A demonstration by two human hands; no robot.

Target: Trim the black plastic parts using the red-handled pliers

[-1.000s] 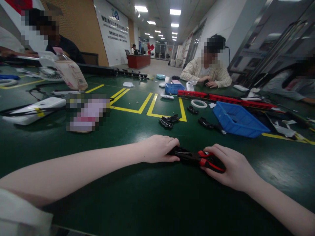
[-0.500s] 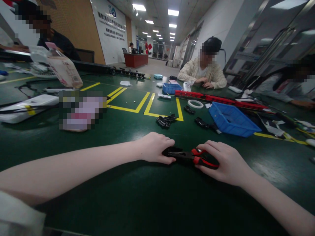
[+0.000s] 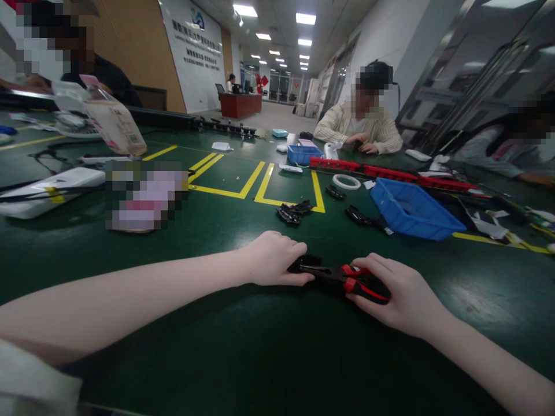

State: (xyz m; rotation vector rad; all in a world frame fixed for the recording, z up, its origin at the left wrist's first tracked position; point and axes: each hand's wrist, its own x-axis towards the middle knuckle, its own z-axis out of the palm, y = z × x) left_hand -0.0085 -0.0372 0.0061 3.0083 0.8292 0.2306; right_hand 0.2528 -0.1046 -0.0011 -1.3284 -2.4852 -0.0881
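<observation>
A pair of red-and-black pliers (image 3: pixel 352 279) lies low over the green table (image 3: pixel 243 346) in front of me. My right hand (image 3: pixel 399 294) is closed around the red handles. The pliers' black jaws point left and meet a small black part (image 3: pixel 303 264) that my left hand (image 3: pixel 273 259) pinches against the table. Both forearms rest on the table. How the jaws grip the part is hidden by my fingers.
A heap of small black parts (image 3: pixel 292 212) lies just beyond my hands, more black parts (image 3: pixel 359 217) beside a blue bin (image 3: pixel 410 211). A white tape ring (image 3: pixel 346 182), red rails (image 3: pixel 390 172) and yellow floor-tape lines (image 3: pixel 260 188) lie further back. Other people sit around the table.
My hands and the pliers have stayed together in almost the same spot; only the view has shifted slightly.
</observation>
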